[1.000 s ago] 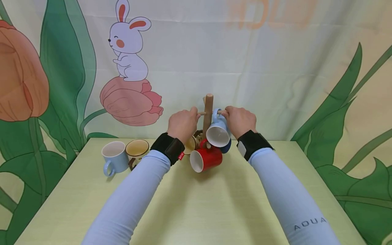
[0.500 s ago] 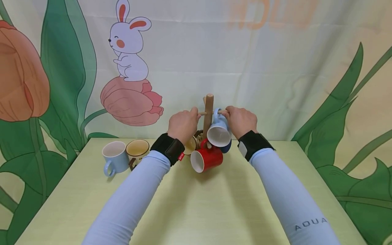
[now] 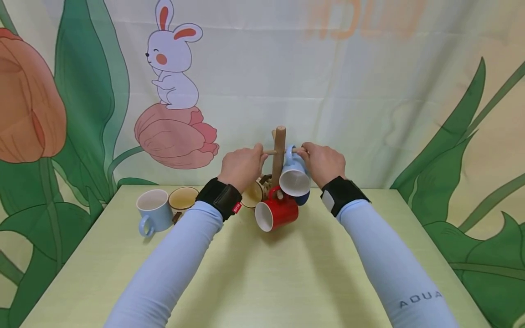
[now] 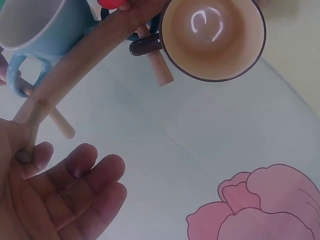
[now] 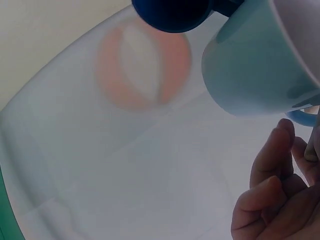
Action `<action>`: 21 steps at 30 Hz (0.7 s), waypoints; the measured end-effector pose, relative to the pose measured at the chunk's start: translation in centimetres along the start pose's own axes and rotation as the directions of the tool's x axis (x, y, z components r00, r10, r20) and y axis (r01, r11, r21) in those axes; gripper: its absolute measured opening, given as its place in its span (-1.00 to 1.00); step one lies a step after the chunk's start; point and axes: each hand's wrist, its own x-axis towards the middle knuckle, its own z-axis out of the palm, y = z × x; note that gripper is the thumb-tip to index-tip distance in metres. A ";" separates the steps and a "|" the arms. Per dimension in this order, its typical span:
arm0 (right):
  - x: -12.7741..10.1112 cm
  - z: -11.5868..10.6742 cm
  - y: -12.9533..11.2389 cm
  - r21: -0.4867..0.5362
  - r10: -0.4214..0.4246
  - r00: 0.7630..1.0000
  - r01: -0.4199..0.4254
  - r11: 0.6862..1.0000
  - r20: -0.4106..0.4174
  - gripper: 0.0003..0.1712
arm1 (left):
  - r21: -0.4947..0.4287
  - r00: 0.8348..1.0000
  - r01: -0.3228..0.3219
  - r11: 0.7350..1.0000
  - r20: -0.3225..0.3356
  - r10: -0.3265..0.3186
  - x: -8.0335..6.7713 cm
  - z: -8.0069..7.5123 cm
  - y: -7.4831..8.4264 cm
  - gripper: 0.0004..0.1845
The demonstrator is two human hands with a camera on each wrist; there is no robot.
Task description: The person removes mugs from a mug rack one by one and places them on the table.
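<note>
A wooden mug tree stands at the back of the table, its pegs pointing several ways. My left hand pinches the end of its upper left peg between thumb and forefinger, the other fingers loosely bent. On the opposite side my right hand pinches the tip of the upper right peg. From that peg a light blue mug hangs by its handle, tilted mouth-forward. Lower down hang a red mug, a cream mug with a brown rim and a dark blue mug, mostly hidden in the head view.
At the table's left stand a second light blue mug and a second brown-rimmed mug, both upright, the latter partly behind my left forearm. A printed cloth with a rabbit and tulips hangs behind the table.
My left hand and wrist have shifted slightly left, still at the peg's end. My right hand and the hanging light blue mug have moved a touch to the right.
</note>
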 end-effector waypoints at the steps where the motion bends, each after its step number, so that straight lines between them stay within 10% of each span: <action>1: 0.0 0.0 0.0 0.006 -0.001 1.000 0.001 1.000 0.001 -0.57 | 0.003 1.000 -0.004 1.000 -0.002 0.004 0.0 0.0 -0.1 -0.71; 21: -2.7 2.9 3.1 0.050 -0.036 0.970 0.050 0.998 -0.242 -0.48 | 0.039 0.999 0.032 0.999 -0.034 -0.030 -2.6 1.4 -2.2 -0.60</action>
